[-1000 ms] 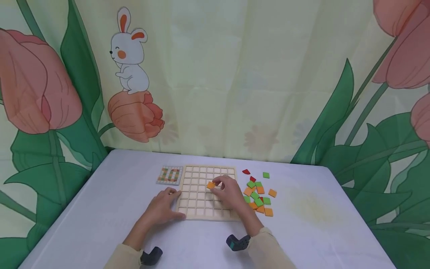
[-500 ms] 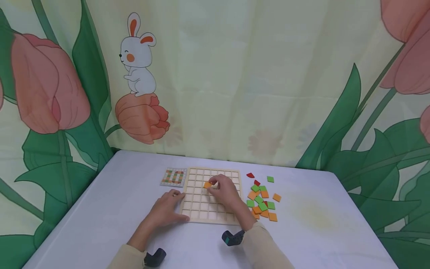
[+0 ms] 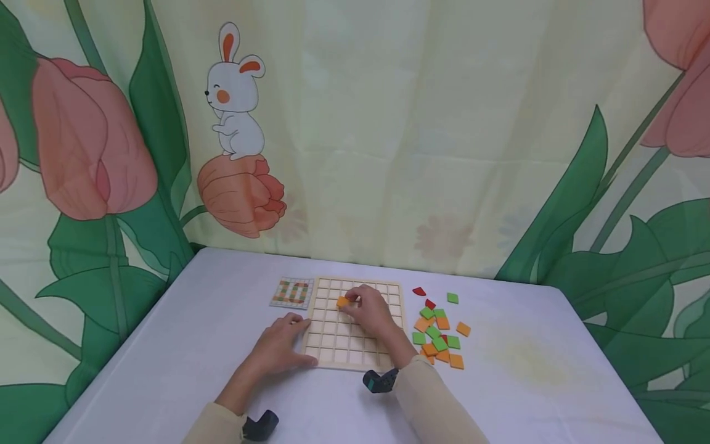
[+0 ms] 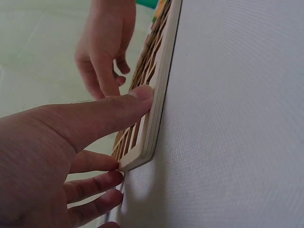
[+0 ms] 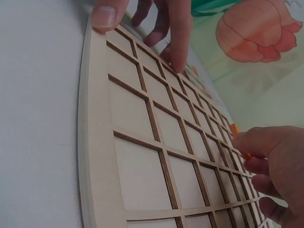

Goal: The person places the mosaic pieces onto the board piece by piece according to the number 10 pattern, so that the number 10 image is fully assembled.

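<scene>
My right hand (image 3: 375, 313) pinches a small orange square tile (image 3: 342, 301) between thumb and fingers. It is held over the upper left part of a pale wooden grid board (image 3: 328, 341), whose visible squares hold no tiles. In the right wrist view the orange tile (image 5: 234, 129) shows only as a thin edge beyond the thumb. My left hand (image 3: 279, 345) rests at the board's near left corner. Its thumb lies on the near edge of the frame, and its fingertips touch the left side, as the left wrist view shows with the thumb (image 4: 141, 93).
A small pattern card (image 3: 292, 293) with coloured squares lies left of the board. To the right are loose green tiles (image 3: 452, 298), orange tiles (image 3: 463, 328) and red pieces (image 3: 419, 291), some overlapping. A flowered curtain (image 3: 366, 154) hangs behind the white-covered table (image 3: 527, 382).
My right hand, pinching the orange tile, has moved left and slightly away over the board. The left hand stays at the board's corner. The head view has shifted a little.
</scene>
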Available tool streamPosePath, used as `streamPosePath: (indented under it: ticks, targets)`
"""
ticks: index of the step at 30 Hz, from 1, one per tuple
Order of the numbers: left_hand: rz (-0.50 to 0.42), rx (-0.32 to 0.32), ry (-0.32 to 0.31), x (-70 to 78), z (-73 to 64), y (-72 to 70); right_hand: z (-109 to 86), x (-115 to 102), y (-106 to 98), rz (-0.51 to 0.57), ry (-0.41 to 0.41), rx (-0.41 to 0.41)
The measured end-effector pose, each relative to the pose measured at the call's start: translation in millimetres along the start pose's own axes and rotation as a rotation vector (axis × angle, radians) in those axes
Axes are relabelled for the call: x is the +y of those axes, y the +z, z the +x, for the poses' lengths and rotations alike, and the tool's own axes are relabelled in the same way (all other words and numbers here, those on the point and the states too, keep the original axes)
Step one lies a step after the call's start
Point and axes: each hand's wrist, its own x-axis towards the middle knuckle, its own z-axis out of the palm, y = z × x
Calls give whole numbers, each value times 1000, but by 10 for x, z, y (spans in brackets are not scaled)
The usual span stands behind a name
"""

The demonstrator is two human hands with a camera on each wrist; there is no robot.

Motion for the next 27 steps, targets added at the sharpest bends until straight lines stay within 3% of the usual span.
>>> streamPosePath:
  ticks: [9, 27]
  targets:
    - [3, 0, 4, 4, -4, 10, 102, 17, 60, 0, 28, -37]
    - [21, 6, -13, 43, -10, -9, 256, 36, 165, -2, -11, 7]
